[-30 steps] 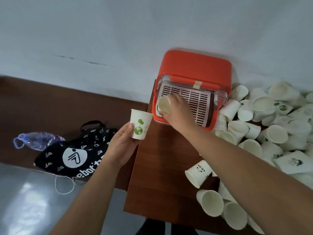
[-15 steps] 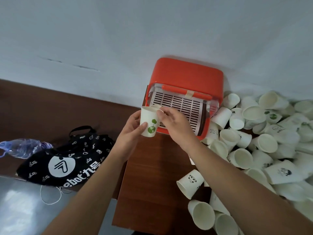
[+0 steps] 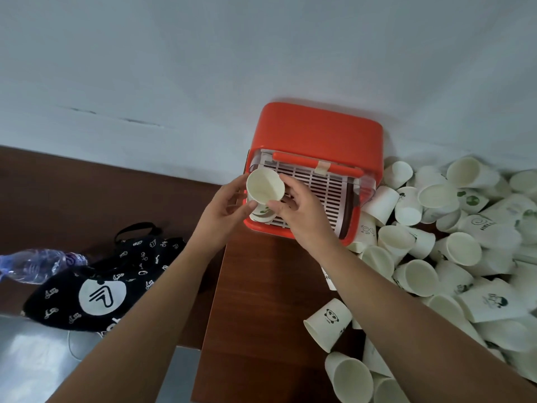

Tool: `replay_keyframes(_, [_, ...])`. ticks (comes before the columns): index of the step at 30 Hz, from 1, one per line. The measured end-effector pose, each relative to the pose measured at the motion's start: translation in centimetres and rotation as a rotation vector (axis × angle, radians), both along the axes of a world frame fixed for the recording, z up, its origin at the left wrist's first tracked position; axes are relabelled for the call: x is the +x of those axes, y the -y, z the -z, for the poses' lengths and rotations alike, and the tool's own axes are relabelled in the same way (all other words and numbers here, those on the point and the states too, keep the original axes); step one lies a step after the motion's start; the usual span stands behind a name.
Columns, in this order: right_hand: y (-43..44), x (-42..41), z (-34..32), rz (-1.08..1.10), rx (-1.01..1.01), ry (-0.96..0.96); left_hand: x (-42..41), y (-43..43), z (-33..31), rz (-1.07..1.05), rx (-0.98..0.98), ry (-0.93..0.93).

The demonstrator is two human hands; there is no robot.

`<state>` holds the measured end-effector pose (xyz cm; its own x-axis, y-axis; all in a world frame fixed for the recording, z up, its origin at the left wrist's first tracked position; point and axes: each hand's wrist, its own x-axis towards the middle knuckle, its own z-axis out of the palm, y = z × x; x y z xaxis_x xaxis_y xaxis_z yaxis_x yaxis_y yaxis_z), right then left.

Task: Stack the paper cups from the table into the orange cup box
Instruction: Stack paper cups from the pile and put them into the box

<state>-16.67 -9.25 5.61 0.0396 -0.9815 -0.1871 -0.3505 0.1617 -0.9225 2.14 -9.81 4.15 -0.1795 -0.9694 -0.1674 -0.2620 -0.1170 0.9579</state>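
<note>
Left hand (image 3: pixel 222 212) and right hand (image 3: pixel 303 212) both grasp one paper cup (image 3: pixel 265 185) at one orange cup box (image 3: pixel 319 132); loose cups (image 3: pixel 462 248) heaped on the right, too many to count.

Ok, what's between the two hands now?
A white paper cup, mouth toward the camera, held by the left hand and right hand over the orange plastic cup box; head view.

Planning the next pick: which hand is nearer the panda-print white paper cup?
Right. Both hands hold a white paper cup at the orange plastic box; the right hand lies toward the panda cup, the left hand farther left.
</note>
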Motion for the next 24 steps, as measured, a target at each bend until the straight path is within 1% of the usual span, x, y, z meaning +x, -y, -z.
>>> replay_keyframes(4, [0.3, -0.2, 0.4, -0.033, -0.018, -0.105, -0.2, 0.4, 0.8, 0.034, 0.023, 0.021])
replay_keyframes(5, [0.3, -0.2, 0.6, -0.042, -0.016, -0.138, -0.1, 0.5, 1.3, 0.044, 0.004, 0.072])
replay_keyframes(8, [-0.1, -0.2, 1.6, -0.075, 0.007, -0.272, -0.1, 0.8, 2.8, 0.068, -0.051, 0.309])
replay_keyframes(10, [-0.4, 0.0, 2.3, -0.093, 0.027, -0.334, -0.5, 0.7, 3.4, 0.05, -0.034, 0.385])
replay_keyframes(15, [-0.6, 0.3, 2.5, -0.092, 0.053, -0.345, -0.5, 0.0, 3.5, 0.051, -0.007, 0.384])
replay_keyframes(20, [-2.6, -1.7, 0.7, -0.045, 0.047, -0.38, -0.5, -2.9, 1.9, -0.116, 0.027, 0.294])
replay_keyframes(24, [-7.2, -5.3, -0.8, -0.011, 0.054, -0.409, -0.9, -6.0, 1.5, -0.066, 0.076, 0.272])
